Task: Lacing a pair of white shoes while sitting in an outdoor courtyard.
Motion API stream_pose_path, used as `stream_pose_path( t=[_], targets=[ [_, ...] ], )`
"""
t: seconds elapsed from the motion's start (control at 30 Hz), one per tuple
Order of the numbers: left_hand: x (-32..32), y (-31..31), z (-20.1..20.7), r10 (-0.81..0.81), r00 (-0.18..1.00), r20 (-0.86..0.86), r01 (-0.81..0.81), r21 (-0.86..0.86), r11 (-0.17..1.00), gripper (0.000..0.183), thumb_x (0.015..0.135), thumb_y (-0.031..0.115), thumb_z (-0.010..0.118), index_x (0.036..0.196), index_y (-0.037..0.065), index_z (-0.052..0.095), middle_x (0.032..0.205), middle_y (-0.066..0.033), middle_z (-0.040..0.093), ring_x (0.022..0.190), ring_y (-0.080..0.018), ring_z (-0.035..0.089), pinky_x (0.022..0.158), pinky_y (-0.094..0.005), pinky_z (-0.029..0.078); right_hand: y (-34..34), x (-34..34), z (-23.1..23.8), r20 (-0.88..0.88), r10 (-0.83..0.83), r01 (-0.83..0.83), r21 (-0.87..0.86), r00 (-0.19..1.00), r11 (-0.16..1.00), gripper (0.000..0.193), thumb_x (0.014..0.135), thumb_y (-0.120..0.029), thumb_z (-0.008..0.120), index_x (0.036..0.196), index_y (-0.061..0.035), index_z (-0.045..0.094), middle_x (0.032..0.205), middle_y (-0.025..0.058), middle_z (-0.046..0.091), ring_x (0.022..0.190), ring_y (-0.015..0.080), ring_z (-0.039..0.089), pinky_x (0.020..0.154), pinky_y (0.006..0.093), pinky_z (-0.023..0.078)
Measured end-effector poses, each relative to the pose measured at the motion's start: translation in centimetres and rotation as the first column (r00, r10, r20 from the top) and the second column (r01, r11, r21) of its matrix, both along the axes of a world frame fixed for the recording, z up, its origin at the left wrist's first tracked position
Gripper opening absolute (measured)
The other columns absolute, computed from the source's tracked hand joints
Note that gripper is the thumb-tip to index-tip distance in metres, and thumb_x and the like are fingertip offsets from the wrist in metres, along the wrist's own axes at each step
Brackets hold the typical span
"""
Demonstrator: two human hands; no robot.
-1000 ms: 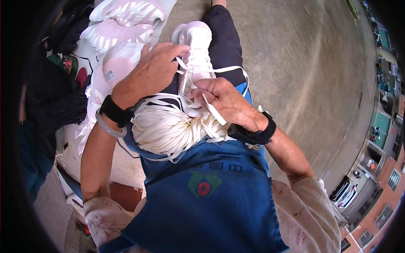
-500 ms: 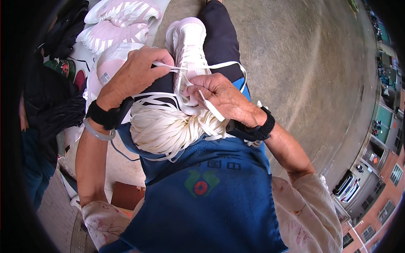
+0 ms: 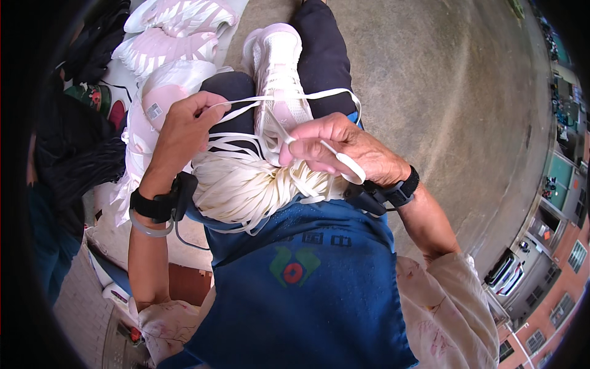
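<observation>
A white and pale pink sneaker [image 3: 279, 64] lies on my lap between my dark-trousered legs, toe pointing away. White shoelace [image 3: 329, 94] crosses its upper and loops out to the right. My left hand [image 3: 187, 126], left of the sneaker, pinches one stretch of lace, which runs taut toward the eyelets. Just right of the sneaker's heel end, my right hand [image 3: 341, 147] is closed on another stretch, its tip curling out over the fingers. A thick bundle of cream-white laces [image 3: 246, 187] rests on my lap against the blue apron [image 3: 307, 307], below both hands.
More white and pink sneakers [image 3: 169, 46] are heaped at the upper left, beside dark cloth [image 3: 74, 147]. Concrete floor [image 3: 430, 111] spreads to the right. Parked vehicles [image 3: 507, 273] and a brick-coloured building [image 3: 553, 307] stand at the far right edge.
My left hand has moved left and down, away from the sneaker, drawing its lace out. My right hand has shifted slightly right and down, pulling its lace clear of the shoe.
</observation>
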State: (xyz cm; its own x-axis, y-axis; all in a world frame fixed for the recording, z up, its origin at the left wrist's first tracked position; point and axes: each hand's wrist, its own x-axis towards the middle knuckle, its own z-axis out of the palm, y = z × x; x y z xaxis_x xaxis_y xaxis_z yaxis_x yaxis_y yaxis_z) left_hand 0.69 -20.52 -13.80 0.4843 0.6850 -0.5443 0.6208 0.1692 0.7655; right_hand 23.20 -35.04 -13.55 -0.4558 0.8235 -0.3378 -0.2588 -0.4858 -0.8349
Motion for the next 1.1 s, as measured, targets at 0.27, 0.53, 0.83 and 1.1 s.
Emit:
stream_pose_path(
  t=[0.27, 0.53, 0.83, 1.1],
  targets=[
    [-1.3, 1.2, -1.6, 0.207, 0.899, 0.387, 0.004, -0.478, 0.878, 0.023, 0.09, 0.014, 0.058, 0.108, -0.002, 0.058, 0.065, 0.0033, 0.052, 0.05, -0.0035, 0.043, 0.051, -0.0191, 0.036, 0.3, 0.6, 1.2, 0.128, -0.139, 0.14, 0.006, 0.982, 0.99, 0.033, 0.095, -0.029, 0.056, 0.099, 0.002, 0.066, 0.073, -0.0035, 0.057, 0.056, 0.0014, 0.038, 0.05, 0.0179, 0.033],
    [-0.8, -0.6, -2.5, 0.141, 0.987, 0.083, -0.146, 0.058, 0.988, 0.017, 0.082, 0.014, 0.07, 0.087, -0.002, 0.068, 0.064, 0.0006, 0.057, 0.046, -0.0047, 0.045, 0.042, -0.0203, 0.033, -0.6, 1.0, 2.3, 0.075, -0.124, 0.129, -0.067, 0.989, 0.989, 0.034, 0.095, -0.031, 0.059, 0.098, 0.002, 0.067, 0.078, 0.0009, 0.063, 0.053, 0.0014, 0.038, 0.049, 0.019, 0.032],
    [-1.3, 0.0, -1.8, 0.165, 0.977, 0.136, -0.107, -0.356, 0.928, 0.02, 0.088, 0.022, 0.063, 0.08, 0.004, 0.057, 0.062, 0.0014, 0.052, 0.039, -0.0042, 0.041, 0.038, -0.0197, 0.036, -0.4, 1.5, 2.9, 0.11, -0.027, 0.036, -0.083, 0.994, 0.996, 0.038, 0.096, -0.035, 0.054, 0.094, -0.0002, 0.069, 0.06, -0.0043, 0.05, 0.05, 0.0017, 0.035, 0.047, 0.0204, 0.028],
    [-1.3, 0.0, -2.0, 0.241, 0.94, 0.24, -0.104, -0.47, 0.877, 0.018, 0.089, 0.022, 0.061, 0.084, 0.005, 0.057, 0.068, -0.0003, 0.054, 0.039, -0.0035, 0.042, 0.038, -0.0211, 0.039, -0.3, 1.5, 3.1, 0.057, -0.013, 0.019, -0.107, 0.998, 0.994, 0.034, 0.096, -0.031, 0.056, 0.095, 0.0008, 0.067, 0.06, -0.0048, 0.049, 0.05, 0.0023, 0.033, 0.045, 0.0209, 0.026]
  ],
)
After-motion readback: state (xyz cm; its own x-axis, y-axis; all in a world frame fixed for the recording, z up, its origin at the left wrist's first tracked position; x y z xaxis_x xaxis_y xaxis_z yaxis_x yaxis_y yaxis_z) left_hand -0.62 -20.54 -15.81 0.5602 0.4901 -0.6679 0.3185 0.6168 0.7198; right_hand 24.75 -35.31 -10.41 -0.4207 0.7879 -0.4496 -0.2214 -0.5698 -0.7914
